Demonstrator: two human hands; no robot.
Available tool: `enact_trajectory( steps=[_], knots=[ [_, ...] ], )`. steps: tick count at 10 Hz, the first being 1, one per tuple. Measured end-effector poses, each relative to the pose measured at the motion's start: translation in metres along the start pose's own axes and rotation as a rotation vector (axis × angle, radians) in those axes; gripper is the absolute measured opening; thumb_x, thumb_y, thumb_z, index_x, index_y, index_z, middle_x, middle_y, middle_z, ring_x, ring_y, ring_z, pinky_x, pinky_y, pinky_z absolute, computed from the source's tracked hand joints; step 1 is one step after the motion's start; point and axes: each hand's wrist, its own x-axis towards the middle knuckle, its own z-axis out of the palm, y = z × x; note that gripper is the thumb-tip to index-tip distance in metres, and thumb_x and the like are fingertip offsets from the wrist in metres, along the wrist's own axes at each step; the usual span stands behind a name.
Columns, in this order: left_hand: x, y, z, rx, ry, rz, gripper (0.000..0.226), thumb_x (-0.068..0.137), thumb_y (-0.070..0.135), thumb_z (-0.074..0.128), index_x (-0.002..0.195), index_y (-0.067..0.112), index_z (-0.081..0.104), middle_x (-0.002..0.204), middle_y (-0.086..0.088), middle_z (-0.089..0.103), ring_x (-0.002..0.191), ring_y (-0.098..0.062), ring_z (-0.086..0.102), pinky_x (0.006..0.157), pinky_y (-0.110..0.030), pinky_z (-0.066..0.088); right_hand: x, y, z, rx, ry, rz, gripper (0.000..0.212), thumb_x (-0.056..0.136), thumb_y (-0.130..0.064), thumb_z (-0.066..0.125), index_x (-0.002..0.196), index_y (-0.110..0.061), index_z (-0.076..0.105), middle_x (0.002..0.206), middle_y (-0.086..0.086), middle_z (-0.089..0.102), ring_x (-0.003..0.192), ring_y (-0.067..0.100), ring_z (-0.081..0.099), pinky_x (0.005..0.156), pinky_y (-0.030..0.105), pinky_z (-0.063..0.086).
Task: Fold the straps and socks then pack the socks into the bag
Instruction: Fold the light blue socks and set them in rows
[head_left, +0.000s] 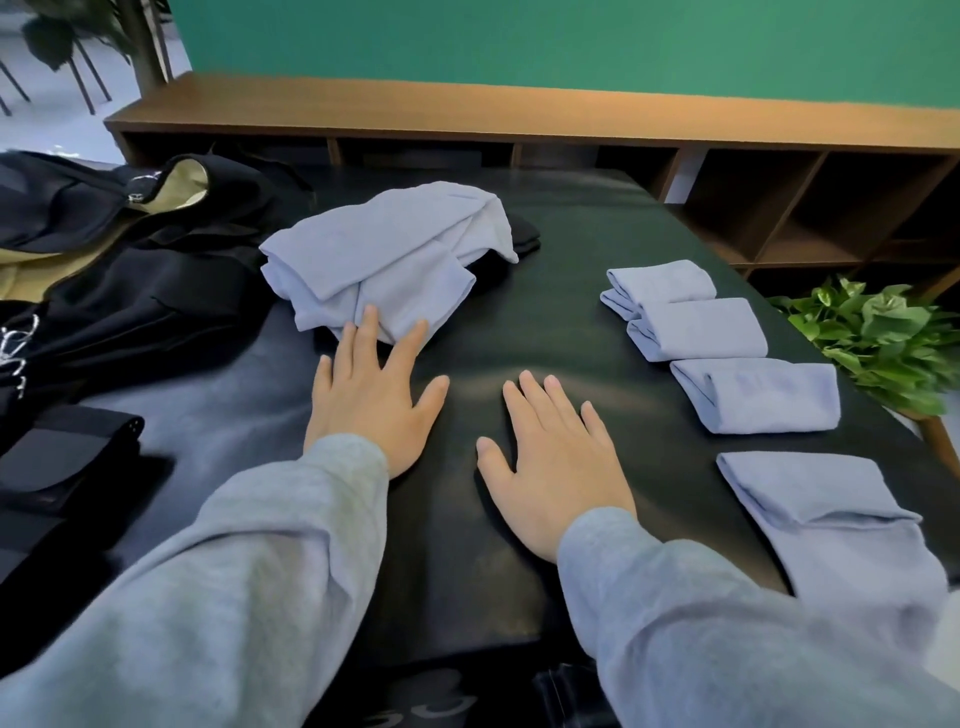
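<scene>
head view, left hand: left hand (371, 402) lies flat with fingers straight and spread; fingertips (370, 318) touch the near edge of the unfolded sock pile (384, 260). it grips nothing.
head view, right hand: right hand (558, 457) lies flat on the surface (545, 291), fingers apart, holding nothing, just beside the left hand.
head view, unfolded socks: a loose light-blue heap straight ahead of the left hand, touching its fingertips.
head view, folded socks: four folded bundles in a row to the right of the right hand, well apart from it; farthest bundle (660, 283), next (698, 330), next (758, 395), nearest (826, 525).
head view, bag: black bag (119, 291) to the left of the left hand, beyond the folded straps (67, 462); its opening appears pale-lined.
step in hand (judgement): draw one sock from the heap to the bare area between the hands.
method (judgement): pinch a single layer at the near edge, not the whole heap; lay it flat, smooth it with the right hand, then fold to match the row.
caution (judgement): soft fabric clings; hold the heap down while separating a sock.
</scene>
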Motion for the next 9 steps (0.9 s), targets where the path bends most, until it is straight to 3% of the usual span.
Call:
enact_trajectory(
  steps=[1,2,3,5,6,9],
  knots=[
    [0.006,0.001,0.000,-0.008,0.084,0.000,0.056,0.093,0.050,0.037,0.144,0.041,0.017,0.156,-0.002,-0.007,0.142,-0.021,-0.001,0.114,-0.041,0.007,0.002,0.000,0.000,0.001,-0.003,-0.003,0.063,0.096,-0.050,0.020,0.151,-0.025,0.002,0.158,-0.011,-0.007,0.143,0.008,-0.014,0.117,0.036,-0.007],
    [0.008,0.002,-0.001,0.020,0.322,0.035,0.046,0.090,0.035,0.052,0.134,0.031,0.042,0.149,-0.009,0.019,0.132,-0.028,0.017,0.105,-0.042,0.017,0.003,0.000,0.000,0.009,-0.001,-0.010,0.063,0.096,-0.049,0.021,0.151,-0.025,0.003,0.158,-0.011,-0.006,0.144,0.008,-0.013,0.118,0.036,-0.006],
    [0.015,-0.001,0.001,0.063,0.315,0.071,0.043,0.089,0.033,0.053,0.132,0.030,0.045,0.152,-0.009,0.016,0.140,-0.028,0.007,0.108,-0.043,0.012,0.003,-0.001,-0.001,0.015,0.000,-0.013,0.062,0.096,-0.049,0.021,0.151,-0.025,0.003,0.158,-0.010,-0.006,0.144,0.008,-0.013,0.118,0.036,-0.006],
    [0.030,-0.005,0.002,0.104,0.242,0.081,0.040,0.093,0.036,0.042,0.133,0.032,0.042,0.157,-0.001,0.000,0.143,-0.021,-0.009,0.112,-0.046,-0.002,0.003,-0.001,-0.002,0.011,-0.008,-0.011,0.063,0.096,-0.049,0.020,0.151,-0.025,0.002,0.158,-0.010,-0.007,0.143,0.008,-0.014,0.118,0.036,-0.006],
    [0.034,-0.006,0.002,0.125,0.286,0.033,0.046,0.093,0.036,0.043,0.138,0.028,0.036,0.157,-0.004,-0.010,0.143,-0.024,-0.014,0.112,-0.049,-0.002,0.003,-0.001,-0.002,0.013,-0.008,-0.013,0.063,0.096,-0.049,0.020,0.151,-0.025,0.002,0.158,-0.010,-0.008,0.143,0.008,-0.015,0.118,0.036,-0.007],
    [0.043,-0.008,-0.001,0.126,0.301,-0.040,0.066,0.093,0.040,0.042,0.145,0.007,0.018,0.157,-0.005,-0.002,0.144,-0.020,-0.007,0.112,-0.047,0.010,0.002,-0.001,-0.002,0.030,0.006,-0.019,0.062,0.096,-0.049,0.020,0.151,-0.025,0.003,0.158,-0.011,-0.006,0.143,0.008,-0.014,0.117,0.036,-0.007]
  ],
)
